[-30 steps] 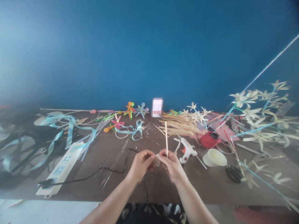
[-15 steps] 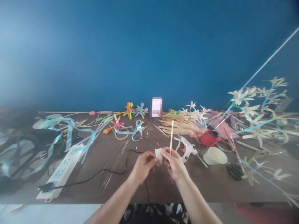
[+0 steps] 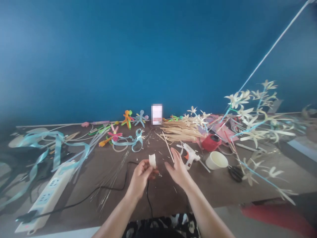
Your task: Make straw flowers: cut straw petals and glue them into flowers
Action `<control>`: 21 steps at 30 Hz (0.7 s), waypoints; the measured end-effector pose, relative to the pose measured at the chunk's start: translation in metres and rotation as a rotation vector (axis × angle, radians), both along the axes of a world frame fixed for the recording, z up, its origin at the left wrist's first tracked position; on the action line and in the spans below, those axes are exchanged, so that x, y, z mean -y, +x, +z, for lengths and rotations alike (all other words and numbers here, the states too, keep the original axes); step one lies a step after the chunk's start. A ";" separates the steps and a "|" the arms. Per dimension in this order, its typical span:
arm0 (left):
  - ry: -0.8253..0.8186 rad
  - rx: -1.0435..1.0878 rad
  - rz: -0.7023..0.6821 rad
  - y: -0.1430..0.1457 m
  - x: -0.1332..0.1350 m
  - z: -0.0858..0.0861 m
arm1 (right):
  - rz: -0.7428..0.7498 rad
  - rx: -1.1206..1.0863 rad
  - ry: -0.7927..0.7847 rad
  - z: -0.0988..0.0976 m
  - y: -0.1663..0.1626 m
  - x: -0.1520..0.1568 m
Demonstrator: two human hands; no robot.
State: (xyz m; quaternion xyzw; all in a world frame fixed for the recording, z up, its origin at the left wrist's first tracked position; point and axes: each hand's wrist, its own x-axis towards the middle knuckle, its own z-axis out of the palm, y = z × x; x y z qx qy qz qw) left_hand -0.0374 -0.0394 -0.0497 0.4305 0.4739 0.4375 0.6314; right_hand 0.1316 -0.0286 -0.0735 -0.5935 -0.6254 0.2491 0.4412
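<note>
My left hand (image 3: 141, 177) pinches a small off-white roll (image 3: 152, 160), which looks like tape, between thumb and fingers above the table. To its right, my right hand (image 3: 180, 170) is apart from the roll, its thumb and index finger spread. A thin pale stick (image 3: 167, 145) slants up and left from behind that index finger, seemingly held by the other fingers, whose grip is hidden. Just beyond the right hand lies a white glue gun (image 3: 190, 156). Near that stand a white cup (image 3: 217, 161) and a red object (image 3: 211, 142).
A white power strip (image 3: 47, 195) with a black cable (image 3: 99, 187) lies at left, by light blue ribbon (image 3: 57, 148). Pipe-cleaner figures (image 3: 127, 119) and a straw bundle (image 3: 185, 131) line the back. Pale flower stems (image 3: 250, 129) and black-handled scissors (image 3: 235, 174) are at right.
My hands have parted: the right hand has let go of the roll and opened its thumb and index finger. The stick has tipped left. The view has shifted right.
</note>
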 end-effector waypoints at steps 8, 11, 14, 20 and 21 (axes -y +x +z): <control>0.006 -0.113 0.012 -0.005 0.000 0.001 | -0.120 -0.092 -0.084 0.006 0.045 0.068; -0.012 -0.099 0.026 -0.005 0.001 0.003 | -0.354 -0.009 -0.090 -0.009 0.085 0.089; -0.022 -0.051 0.021 -0.004 0.001 0.006 | -0.544 0.308 -0.042 -0.024 0.134 0.096; -0.069 0.011 -0.006 0.001 0.004 0.007 | -0.701 0.745 -0.326 -0.047 0.215 0.085; -0.071 0.014 -0.010 0.001 0.005 0.006 | -0.719 0.745 -0.430 -0.051 0.224 0.084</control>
